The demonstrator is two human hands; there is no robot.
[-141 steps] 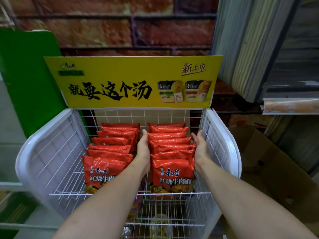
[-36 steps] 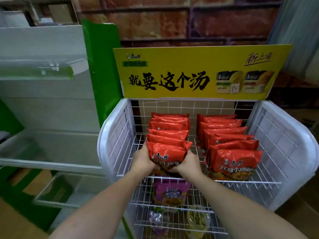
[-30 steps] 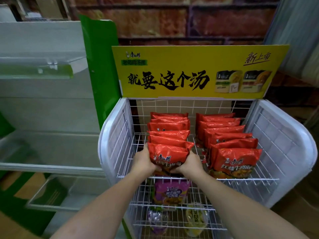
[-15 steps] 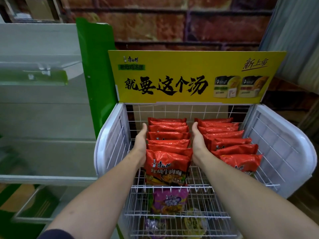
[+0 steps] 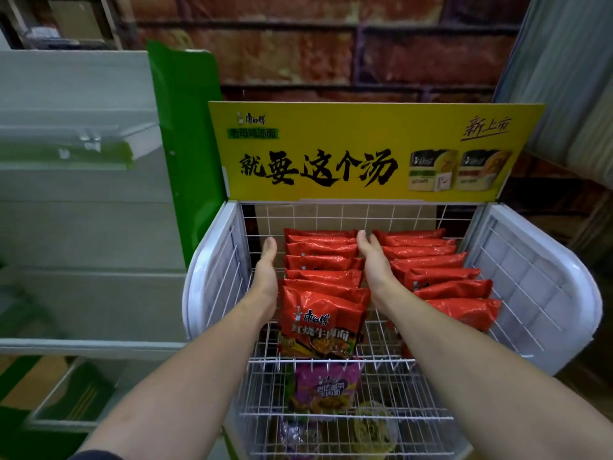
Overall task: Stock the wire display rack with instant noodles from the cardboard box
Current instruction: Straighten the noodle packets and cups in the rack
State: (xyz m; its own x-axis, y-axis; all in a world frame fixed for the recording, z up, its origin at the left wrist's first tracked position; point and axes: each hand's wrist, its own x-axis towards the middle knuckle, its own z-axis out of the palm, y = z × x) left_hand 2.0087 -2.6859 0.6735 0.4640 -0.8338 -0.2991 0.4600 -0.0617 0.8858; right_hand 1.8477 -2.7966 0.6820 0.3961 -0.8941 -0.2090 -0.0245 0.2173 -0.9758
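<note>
The white wire display rack holds two rows of red instant noodle packs on its top shelf. The left row stands between my two flat hands. My left hand lies along the row's left side, fingers straight and together. Along the right side of the same row lies my right hand, in the gap before the right row. Neither hand grips a pack. The cardboard box is out of view.
A yellow sign stands behind the top shelf. A purple noodle pack and other packs sit on lower wire shelves. A green panel and a grey-white shelving unit stand to the left. A brick wall is behind.
My hands let go of the front pack of the left row and slid back along both sides of that row. The view tilted down slightly.
</note>
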